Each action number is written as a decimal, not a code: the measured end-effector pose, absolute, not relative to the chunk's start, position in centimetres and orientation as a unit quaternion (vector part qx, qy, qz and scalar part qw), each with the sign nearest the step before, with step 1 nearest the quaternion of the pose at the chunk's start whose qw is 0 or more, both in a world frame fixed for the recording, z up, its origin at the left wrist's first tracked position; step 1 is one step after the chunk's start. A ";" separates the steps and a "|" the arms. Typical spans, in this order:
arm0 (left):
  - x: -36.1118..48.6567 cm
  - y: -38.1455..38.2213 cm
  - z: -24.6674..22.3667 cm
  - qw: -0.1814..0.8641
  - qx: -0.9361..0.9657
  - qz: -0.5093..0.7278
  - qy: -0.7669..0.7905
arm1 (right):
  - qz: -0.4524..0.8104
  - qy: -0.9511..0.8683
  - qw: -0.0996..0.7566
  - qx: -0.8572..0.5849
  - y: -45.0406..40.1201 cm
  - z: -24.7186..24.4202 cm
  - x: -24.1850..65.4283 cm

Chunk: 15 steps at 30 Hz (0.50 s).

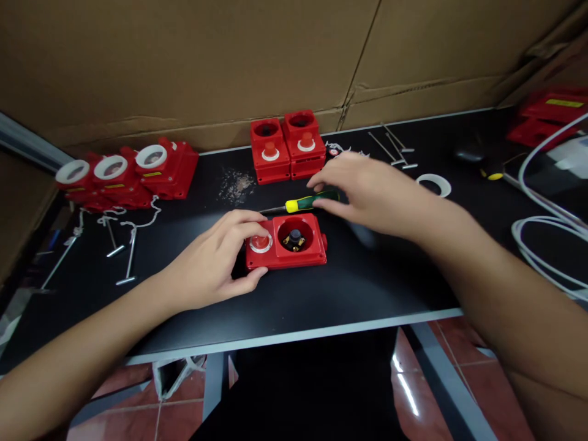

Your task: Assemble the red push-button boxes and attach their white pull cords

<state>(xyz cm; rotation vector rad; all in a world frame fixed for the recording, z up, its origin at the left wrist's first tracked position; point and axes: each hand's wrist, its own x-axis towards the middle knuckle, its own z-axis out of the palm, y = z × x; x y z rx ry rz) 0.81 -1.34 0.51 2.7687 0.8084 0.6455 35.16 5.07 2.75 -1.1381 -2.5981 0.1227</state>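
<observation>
A red plastic box (301, 258) lies flat on the black table in front of me. It has a round opening with a dark post and brass terminals inside, and a red lamp (261, 242) in a white ring. My left hand (225, 254) grips the box's left end, fingers over the far edge and thumb along the near side. Just behind the box lies a screwdriver (301, 203) with a green and yellow handle. Over that handle is my right hand (353, 187), its thumb and fingers apart; the thumb overlaps the handle's end, and contact is unclear.
Two similar red boxes (287, 150) stand at the back. Several with white rings (151, 157) are at the left, near small metal T-bars (131, 260) on strings. More T-bars (395, 147), a white ring (434, 184) and coiled white cable (546, 245) lie right. Debris (236, 185) is scattered behind.
</observation>
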 end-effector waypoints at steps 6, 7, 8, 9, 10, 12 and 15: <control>0.9 -1.2 0.4 0.105 0.926 0.229 0.282 | 0.015 -0.766 0.078 -0.638 5.6 7.2 41.4; 1.0 -1.2 0.4 0.105 0.925 0.230 0.284 | 0.021 -0.724 0.017 -0.689 6.0 7.6 42.6; 0.9 -1.2 0.4 0.107 0.924 0.229 0.286 | 0.040 -0.684 -0.041 -0.727 6.5 7.9 43.7; 0.9 -1.2 0.4 0.110 0.924 0.226 0.289 | 0.067 -0.659 -0.074 -0.746 7.1 8.0 44.7; 0.9 -1.1 0.4 0.115 0.924 0.221 0.291 | 0.084 -0.626 -0.097 -0.769 7.7 7.9 45.7; 0.7 -1.1 0.4 0.124 0.923 0.211 0.296 | 0.125 -0.601 -0.109 -0.782 8.8 7.2 47.6; 0.4 -1.1 0.3 0.126 0.925 0.198 0.299 | 0.174 -0.592 -0.107 -0.780 9.2 4.8 50.8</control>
